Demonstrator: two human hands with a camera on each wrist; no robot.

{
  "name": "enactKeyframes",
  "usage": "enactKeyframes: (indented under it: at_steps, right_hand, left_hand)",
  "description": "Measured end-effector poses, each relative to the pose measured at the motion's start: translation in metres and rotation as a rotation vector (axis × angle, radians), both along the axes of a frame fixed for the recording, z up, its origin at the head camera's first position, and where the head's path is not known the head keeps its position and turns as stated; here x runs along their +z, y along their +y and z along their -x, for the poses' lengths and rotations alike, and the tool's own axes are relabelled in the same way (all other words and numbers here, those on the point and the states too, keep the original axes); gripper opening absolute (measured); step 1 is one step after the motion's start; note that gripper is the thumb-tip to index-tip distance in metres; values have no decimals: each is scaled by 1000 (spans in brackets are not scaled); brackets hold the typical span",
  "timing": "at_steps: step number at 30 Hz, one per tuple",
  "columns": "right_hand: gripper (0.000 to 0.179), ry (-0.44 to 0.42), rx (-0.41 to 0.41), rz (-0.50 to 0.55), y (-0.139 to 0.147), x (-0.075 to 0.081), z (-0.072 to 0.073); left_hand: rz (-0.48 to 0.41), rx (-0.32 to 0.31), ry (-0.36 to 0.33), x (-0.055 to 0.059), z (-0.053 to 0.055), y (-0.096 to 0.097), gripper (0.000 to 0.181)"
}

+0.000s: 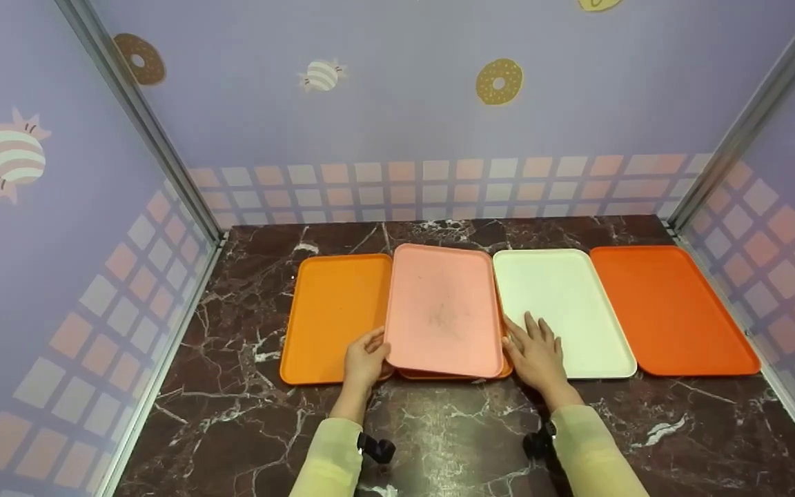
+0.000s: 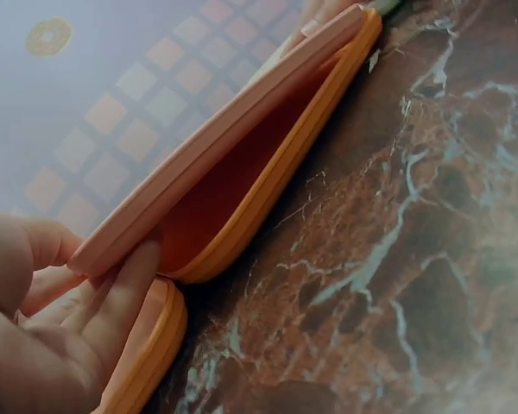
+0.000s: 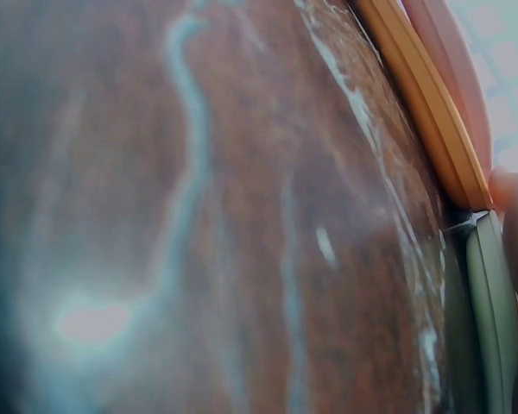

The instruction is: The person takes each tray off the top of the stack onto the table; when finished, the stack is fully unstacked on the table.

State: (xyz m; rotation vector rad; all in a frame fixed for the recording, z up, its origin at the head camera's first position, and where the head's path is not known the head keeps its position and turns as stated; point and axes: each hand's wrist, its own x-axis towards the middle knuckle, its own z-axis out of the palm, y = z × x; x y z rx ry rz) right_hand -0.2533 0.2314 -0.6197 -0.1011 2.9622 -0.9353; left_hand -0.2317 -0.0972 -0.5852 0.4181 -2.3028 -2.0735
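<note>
A pink tray (image 1: 444, 310) lies skewed on top of an orange tray (image 1: 411, 375), its left side raised. My left hand (image 1: 364, 360) grips the pink tray's left edge near the front corner. In the left wrist view, the left hand's fingers (image 2: 138, 280) reach under the raised pink rim (image 2: 168, 185), and a gap shows above the orange rim (image 2: 259, 194). My right hand (image 1: 537, 353) has its fingers extended over the white tray (image 1: 563, 297). Its thumb and index finger are by the pink tray's right edge; whether they touch it, I cannot tell.
Another orange tray (image 1: 335, 317) lies to the left, and a red-orange tray (image 1: 673, 310) to the right, in one row on the dark marbled tabletop (image 1: 232, 414). Patterned walls (image 1: 404, 110) enclose the back and both sides.
</note>
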Motion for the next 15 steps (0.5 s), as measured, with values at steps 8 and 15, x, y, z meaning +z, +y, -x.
enactKeyframes:
  at_steps: [8, 15]
  right_hand:
    - [55, -6, 5, -8, 0, 2, 0]
    - [55, 10, 4, -12, 0, 1, -1]
  left_hand:
    - [-418, -80, -82, 2, -7, -5, 67]
    - [-568, -63, -70, -5, -10, -3, 67]
